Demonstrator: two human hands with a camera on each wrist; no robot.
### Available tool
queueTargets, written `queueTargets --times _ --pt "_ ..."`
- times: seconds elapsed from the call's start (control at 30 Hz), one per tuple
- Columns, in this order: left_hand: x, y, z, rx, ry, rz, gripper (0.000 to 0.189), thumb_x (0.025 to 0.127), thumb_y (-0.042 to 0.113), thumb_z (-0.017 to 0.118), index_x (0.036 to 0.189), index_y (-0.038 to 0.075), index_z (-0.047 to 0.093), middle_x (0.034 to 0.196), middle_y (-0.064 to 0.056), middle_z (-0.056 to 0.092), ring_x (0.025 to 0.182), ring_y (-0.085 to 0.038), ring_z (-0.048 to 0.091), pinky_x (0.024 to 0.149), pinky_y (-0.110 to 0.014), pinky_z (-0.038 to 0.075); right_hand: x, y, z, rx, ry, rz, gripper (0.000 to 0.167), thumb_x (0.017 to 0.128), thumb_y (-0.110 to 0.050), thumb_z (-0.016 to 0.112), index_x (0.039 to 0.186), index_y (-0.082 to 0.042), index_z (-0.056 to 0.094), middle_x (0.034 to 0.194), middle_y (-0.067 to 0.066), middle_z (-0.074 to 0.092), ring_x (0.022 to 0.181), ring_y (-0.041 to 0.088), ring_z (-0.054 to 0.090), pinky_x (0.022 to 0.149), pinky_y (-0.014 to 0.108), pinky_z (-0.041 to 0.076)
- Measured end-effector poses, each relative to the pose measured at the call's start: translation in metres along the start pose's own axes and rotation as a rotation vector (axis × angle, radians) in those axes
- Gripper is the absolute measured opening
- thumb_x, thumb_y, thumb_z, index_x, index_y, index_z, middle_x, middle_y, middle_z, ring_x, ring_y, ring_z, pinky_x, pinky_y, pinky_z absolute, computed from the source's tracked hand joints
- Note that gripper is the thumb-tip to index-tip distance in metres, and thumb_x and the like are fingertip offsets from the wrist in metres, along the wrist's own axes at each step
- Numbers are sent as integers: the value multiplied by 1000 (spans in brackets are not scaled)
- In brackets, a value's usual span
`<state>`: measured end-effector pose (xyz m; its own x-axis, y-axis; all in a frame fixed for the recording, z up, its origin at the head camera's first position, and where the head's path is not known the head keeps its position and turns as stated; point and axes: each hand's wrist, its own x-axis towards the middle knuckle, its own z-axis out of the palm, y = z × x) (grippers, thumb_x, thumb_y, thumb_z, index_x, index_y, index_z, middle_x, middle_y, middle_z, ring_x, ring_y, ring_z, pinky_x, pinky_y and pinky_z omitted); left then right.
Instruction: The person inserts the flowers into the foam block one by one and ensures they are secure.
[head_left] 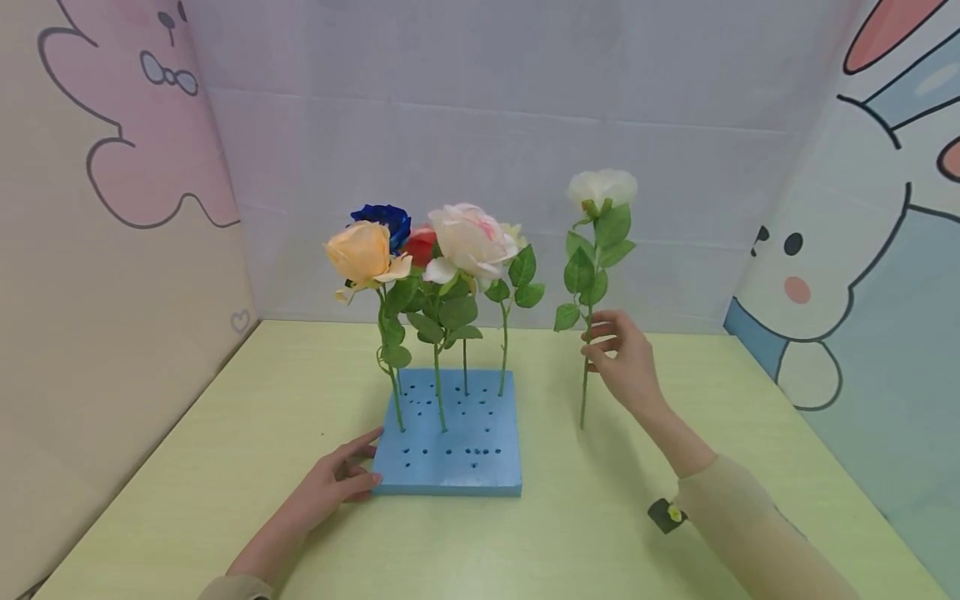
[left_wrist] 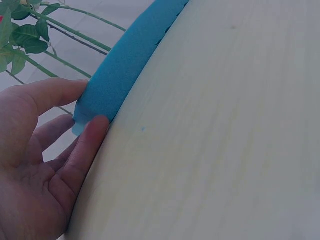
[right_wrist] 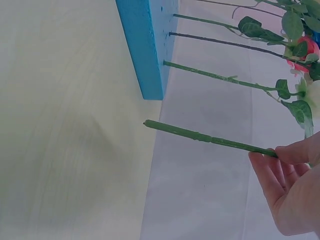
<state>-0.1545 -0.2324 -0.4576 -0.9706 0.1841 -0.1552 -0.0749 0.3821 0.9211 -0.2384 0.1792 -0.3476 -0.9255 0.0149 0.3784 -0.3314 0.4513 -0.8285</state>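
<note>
A blue foam board point(head_left: 491, 467) with many small holes lies on the table. My left hand point(head_left: 347, 473) holds its front left corner, fingers and thumb bent against the side; the left wrist view shows the fingertips point(left_wrist: 95, 126) touching the blue edge. To the right of the board, my right hand point(head_left: 622, 358) pinches the green stem of a white artificial rose point(head_left: 602, 188), held upright. In the right wrist view the lower end of the rose stem point(right_wrist: 195, 135) hangs apart from the board.
A peach rose point(head_left: 362, 252), a blue rose point(head_left: 384, 223), a red rose point(head_left: 422, 247), a pale pink rose point(head_left: 468, 242) and a partly hidden pale flower point(head_left: 513, 235) stand in the board. A small dark square with a yellow mark point(head_left: 666, 516) lies near the right sleeve.
</note>
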Motion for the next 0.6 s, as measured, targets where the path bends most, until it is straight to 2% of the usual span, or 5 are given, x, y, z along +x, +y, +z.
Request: queueTargets --times 0.2,0.47,0.6 --pt "0 0 0 -1 5 -2 70 90 22 69 153 15 38 142 -23 48 95 -18 59 82 -29 60 -10 -12 14 65 -5 -70 31 91 2 62 121 0 55 106 23 66 78 1 65 67 28 63" --pt "1 -3 0 -15 1 15 71 90 21 70 153 15 38 143 -23 47 95 -17 59 81 -28 59 -19 -23 33 129 -61 -126 24 94 0 61 117 0 56 104 22 66 78 -3 65 67 28 63" --pt "2 -6 0 -33 -6 24 71 90 19 70 153 14 38 143 -24 47 95 -16 59 81 -27 59 -23 -27 42 151 -85 -150 24 94 1 61 117 0 56 104 20 66 81 5 68 66 28 63"
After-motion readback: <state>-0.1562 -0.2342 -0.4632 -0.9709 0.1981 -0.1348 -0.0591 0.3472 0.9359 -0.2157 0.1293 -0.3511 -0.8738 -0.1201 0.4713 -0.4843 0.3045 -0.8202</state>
